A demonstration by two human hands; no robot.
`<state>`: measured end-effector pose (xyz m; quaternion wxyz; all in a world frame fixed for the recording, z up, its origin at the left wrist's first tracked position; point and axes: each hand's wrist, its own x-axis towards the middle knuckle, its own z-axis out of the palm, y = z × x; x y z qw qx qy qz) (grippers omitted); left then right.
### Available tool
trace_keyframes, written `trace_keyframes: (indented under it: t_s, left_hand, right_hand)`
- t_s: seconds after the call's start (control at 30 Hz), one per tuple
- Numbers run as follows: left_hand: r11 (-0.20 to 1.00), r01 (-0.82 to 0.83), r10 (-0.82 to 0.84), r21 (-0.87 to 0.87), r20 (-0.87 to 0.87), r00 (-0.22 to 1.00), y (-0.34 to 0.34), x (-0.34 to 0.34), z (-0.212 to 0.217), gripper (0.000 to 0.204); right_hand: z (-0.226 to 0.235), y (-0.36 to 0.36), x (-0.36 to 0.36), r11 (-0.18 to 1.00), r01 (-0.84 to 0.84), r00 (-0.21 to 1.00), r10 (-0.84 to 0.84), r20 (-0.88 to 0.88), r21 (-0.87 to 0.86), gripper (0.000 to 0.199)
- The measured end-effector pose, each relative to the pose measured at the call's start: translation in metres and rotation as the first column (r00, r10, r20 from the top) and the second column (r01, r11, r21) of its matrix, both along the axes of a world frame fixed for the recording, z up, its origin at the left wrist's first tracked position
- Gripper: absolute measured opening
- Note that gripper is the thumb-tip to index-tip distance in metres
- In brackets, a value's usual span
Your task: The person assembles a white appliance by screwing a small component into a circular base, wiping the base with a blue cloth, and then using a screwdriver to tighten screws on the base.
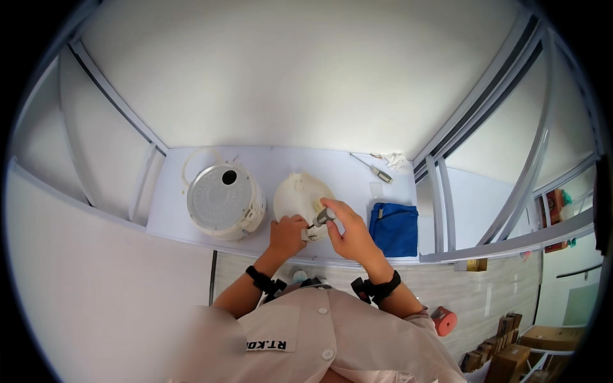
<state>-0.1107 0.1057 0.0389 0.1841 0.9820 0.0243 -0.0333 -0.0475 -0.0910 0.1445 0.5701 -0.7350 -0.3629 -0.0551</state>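
Note:
In front of me lies a cream-white round plastic lid-like part [297, 195] on the white table. My right hand [351, 233] is closed around a grey-handled screwdriver [324, 217], its dark shaft angled down to the left. The shaft reaches a small white fitting with metal bits [311, 235] at the near edge of the round part. My left hand [287, 236] grips this edge beside the fitting, fingers bent; its fingertips are partly hidden. Left of it stands a cream-white appliance body [220, 198] with a grey metal plate and a black round hole on top.
A second screwdriver [377, 171] lies at the back right beside crumpled white material [397, 161]. A blue zip pouch [394, 230] sits right of my right hand. A pale curved strip [188, 163] rests behind the appliance body. White frame rails [440, 204] border the table's right side.

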Motion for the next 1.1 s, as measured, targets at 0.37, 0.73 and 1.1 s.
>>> trace_keyframes:
  t_s: [0.37,0.73,1.1]
  left_hand:
    - [1.0,0.016,-0.017,-0.02,-0.044,0.999,0.001,0.0,0.008,0.046]
    - [1.0,-0.011,0.011,0.001,-0.027,1.0,-0.005,0.001,0.007,0.039]
    - [1.0,0.011,-0.011,-0.016,0.024,1.0,-0.002,-0.001,0.001,0.041]
  right_hand:
    - [0.003,-0.005,0.005,0.982,0.053,0.998,-0.045,0.046,-0.18,0.046]
    - [0.001,-0.004,-0.004,0.997,-0.009,0.999,0.012,0.042,-0.072,0.041]
    - [0.004,0.0,0.0,0.993,0.024,0.988,-0.006,0.155,-0.114,0.052]
